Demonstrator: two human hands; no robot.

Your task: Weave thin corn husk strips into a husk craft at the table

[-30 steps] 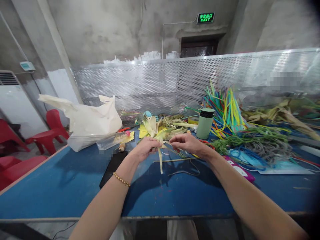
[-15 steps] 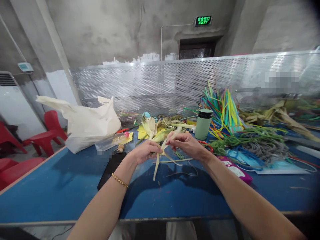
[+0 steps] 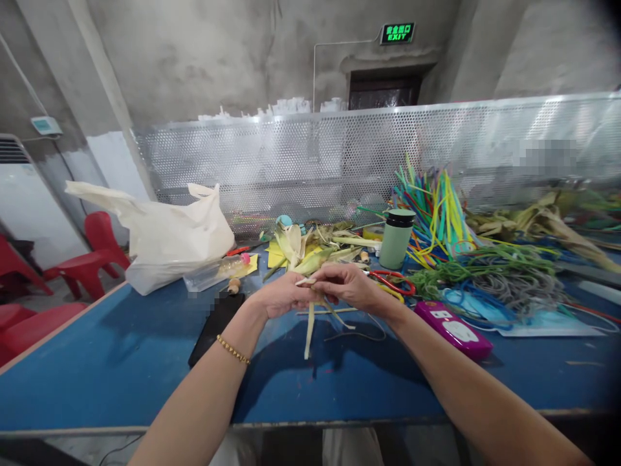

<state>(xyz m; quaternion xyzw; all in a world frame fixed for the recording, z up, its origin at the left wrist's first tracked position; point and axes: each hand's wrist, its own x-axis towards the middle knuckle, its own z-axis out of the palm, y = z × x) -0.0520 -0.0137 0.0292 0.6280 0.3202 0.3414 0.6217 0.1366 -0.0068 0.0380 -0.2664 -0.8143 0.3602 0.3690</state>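
Note:
Pale strips of corn husk point(image 3: 309, 330) hang down from between my two hands, above the blue table. My left hand point(image 3: 286, 296), with a gold bead bracelet point(image 3: 233, 349) at the wrist, is closed on the husk strips. Close against it, my right hand point(image 3: 347, 288) pinches the upper part of the same strips with thumb and fingers. Part of the husk is hidden by the fingers. Just beyond the hands lies a pile of corn husks point(image 3: 291, 246). Scissors with red handles point(image 3: 398, 281) lie to the right of my right hand.
A white plastic bag point(image 3: 177, 226) stands at the left, near a black flat object point(image 3: 213, 333). A green tumbler point(image 3: 396, 239), colourful strips point(image 3: 441, 213), tangled cords point(image 3: 504, 278) and a purple box point(image 3: 453, 330) are on the right. A perforated metal screen point(image 3: 272, 162) runs behind.
My right hand has come down and left against my left hand, folding the raised husk strip over. The hanging ends have shifted slightly.

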